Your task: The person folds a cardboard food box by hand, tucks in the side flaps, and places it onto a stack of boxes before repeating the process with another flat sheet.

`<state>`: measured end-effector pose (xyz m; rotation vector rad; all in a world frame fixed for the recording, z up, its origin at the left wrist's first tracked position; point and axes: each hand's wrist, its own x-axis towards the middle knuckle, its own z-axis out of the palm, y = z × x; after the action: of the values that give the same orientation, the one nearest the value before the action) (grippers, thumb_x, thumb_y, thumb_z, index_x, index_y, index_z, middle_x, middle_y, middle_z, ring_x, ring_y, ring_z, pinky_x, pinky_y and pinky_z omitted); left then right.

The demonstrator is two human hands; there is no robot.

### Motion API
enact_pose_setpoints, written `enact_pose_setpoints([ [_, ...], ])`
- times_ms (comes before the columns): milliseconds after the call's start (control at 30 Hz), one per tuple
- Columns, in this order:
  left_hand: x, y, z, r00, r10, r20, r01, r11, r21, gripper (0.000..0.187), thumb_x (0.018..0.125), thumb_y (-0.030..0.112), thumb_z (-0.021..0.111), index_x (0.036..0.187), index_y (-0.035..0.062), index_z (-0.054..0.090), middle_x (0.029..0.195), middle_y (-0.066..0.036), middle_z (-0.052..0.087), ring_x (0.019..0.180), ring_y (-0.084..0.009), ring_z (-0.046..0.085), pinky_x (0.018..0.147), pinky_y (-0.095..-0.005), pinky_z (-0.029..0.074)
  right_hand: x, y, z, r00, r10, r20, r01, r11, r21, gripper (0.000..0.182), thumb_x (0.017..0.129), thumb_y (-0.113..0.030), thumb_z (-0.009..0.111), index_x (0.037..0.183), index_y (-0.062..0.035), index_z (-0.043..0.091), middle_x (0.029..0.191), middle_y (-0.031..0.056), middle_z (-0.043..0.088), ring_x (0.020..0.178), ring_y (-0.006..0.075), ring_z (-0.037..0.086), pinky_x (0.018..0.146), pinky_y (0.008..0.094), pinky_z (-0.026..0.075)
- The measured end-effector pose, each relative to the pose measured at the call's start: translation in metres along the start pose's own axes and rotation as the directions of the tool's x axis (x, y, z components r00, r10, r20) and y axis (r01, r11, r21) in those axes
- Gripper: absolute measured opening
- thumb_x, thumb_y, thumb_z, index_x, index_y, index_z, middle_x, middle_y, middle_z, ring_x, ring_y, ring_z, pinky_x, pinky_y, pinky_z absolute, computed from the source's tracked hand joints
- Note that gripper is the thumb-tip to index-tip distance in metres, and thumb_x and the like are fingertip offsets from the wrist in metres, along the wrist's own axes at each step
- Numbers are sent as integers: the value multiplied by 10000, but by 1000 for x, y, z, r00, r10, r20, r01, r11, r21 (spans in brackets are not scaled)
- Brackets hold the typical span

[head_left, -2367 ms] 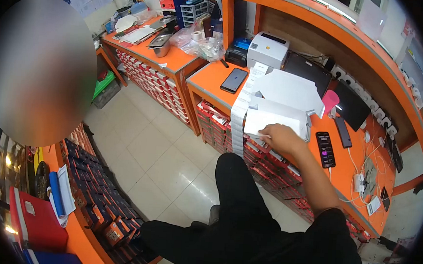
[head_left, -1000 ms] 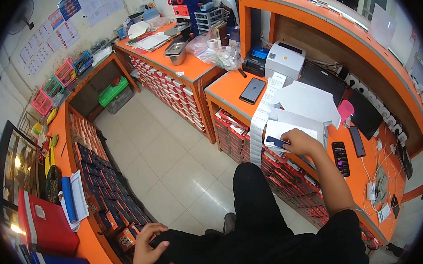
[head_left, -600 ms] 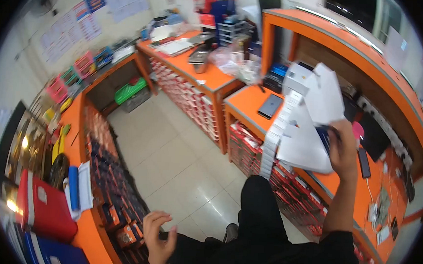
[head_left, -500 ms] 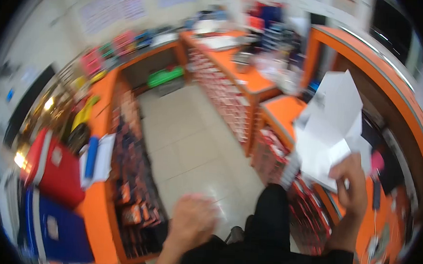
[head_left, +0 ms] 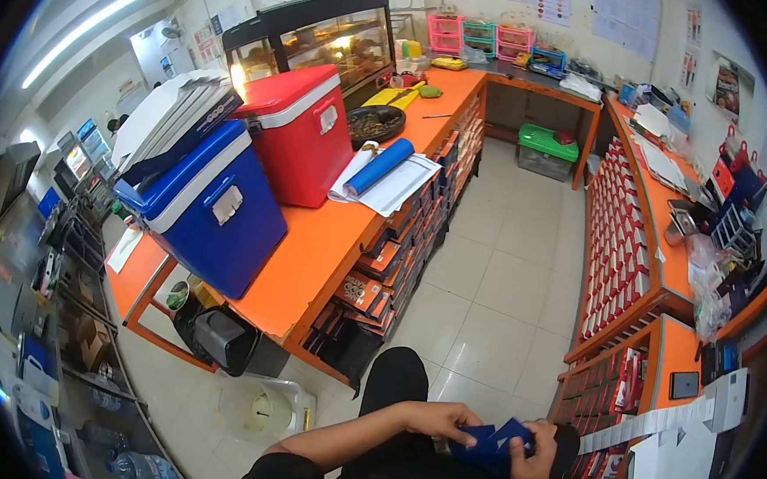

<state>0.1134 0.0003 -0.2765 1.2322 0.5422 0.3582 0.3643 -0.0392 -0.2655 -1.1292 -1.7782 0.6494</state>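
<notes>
Over my lap, my left hand (head_left: 443, 421) pinches the left side of a dark blue folded card or box (head_left: 489, 448). My right hand (head_left: 533, 455) grips the same blue piece at its right side, with the thumb in front. Its flaps stand up between my two hands. What the blue piece is exactly, I cannot make out. To the right of my right hand lie white sheets (head_left: 681, 468) and a strip of white folded pieces (head_left: 644, 424).
A blue cooler (head_left: 218, 221) and a red cooler (head_left: 298, 133) stand on the orange counter (head_left: 312, 253) at the left. A black phone (head_left: 684, 385) lies on the right counter. Flat boxes fill the shelves below. A green-lidded bin (head_left: 547, 153) sits on the floor.
My view has swung left. The white opened box or paper is no longer in my right hand. Both hands have come together on the blue piece.
</notes>
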Motion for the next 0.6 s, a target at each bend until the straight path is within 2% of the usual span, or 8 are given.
enact_pose_setpoints([
  [67, -4, -16, -1, 987, -147, 60, 154, 977, -148, 225, 980, 240, 710, 1069, 34, 708, 879, 38, 686, 748, -11, 582, 650, -197, 479, 3, 6, 3, 993, -97, 65, 96, 995, 12, 236, 872, -228, 757, 999, -42, 687, 807, 88, 617, 757, 269, 562, 834, 405, 385],
  [133, 0, -32, 4, 983, -144, 111, 159, 978, -136, 200, 984, 125, 677, 1137, -1, 696, 954, 31, 694, 834, -37, 610, 739, -202, 513, 11, -2, -1, 896, -249, 368, 247, 968, 53, 289, 839, -302, 807, 985, -72, 711, 771, 42, 610, 732, 239, 557, 841, 394, 347],
  [333, 22, -57, 15, 990, -135, 33, 133, 990, 50, 213, 1007, 134, 620, 1175, 25, 692, 941, 27, 676, 828, -40, 584, 698, -227, 514, 19, -8, -17, 778, -114, 617, 265, 951, -159, 308, 812, -324, 833, 987, -87, 743, 834, 49, 558, 858, 225, 556, 867, 394, 340],
  [400, 28, -63, 14, 999, -44, 0, 44, 993, 112, 235, 1019, 162, 610, 1201, 37, 689, 916, 29, 658, 818, -31, 569, 648, -227, 514, 10, 4, -15, 796, -62, 602, 255, 936, -241, 276, 821, -296, 826, 980, -87, 743, 862, 59, 551, 884, 229, 556, 879, 397, 345],
  [467, 28, -50, 18, 982, -177, -70, 176, 984, -26, 283, 1061, 218, 572, 1246, 33, 680, 966, 11, 663, 872, -44, 569, 712, -240, 529, -4, 20, -6, 945, -15, 326, 126, 938, -323, 195, 826, -189, 812, 938, -59, 720, 888, 96, 542, 866, 267, 564, 833, 407, 402],
  [500, 28, -39, 17, 979, -182, -91, 189, 979, 76, 331, 1083, 274, 553, 1249, 12, 668, 981, 8, 665, 887, -48, 576, 788, -242, 522, -9, 24, -1, 948, -16, 318, 126, 936, -328, 195, 826, -189, 812, 938, -59, 720, 888, 96, 542, 866, 267, 564, 833, 407, 402],
  [533, 32, -46, 15, 980, -179, -86, 186, 979, 83, 331, 1083, 274, 553, 1249, 12, 668, 981, 8, 665, 887, -48, 576, 788, -242, 522, -13, 23, 6, 995, 37, 95, -12, 969, -248, 162, 823, -136, 800, 921, -47, 707, 881, 108, 537, 849, 282, 564, 789, 408, 424],
  [600, 38, -67, 13, 977, -192, -91, 173, 968, -179, 337, 1086, 281, 550, 1233, 0, 667, 988, 6, 667, 900, -52, 582, 843, -245, 509, -15, 22, 9, 985, 113, -128, -130, 982, -138, 135, 820, -83, 788, 903, -34, 694, 874, 120, 531, 831, 297, 564, 745, 408, 447],
])
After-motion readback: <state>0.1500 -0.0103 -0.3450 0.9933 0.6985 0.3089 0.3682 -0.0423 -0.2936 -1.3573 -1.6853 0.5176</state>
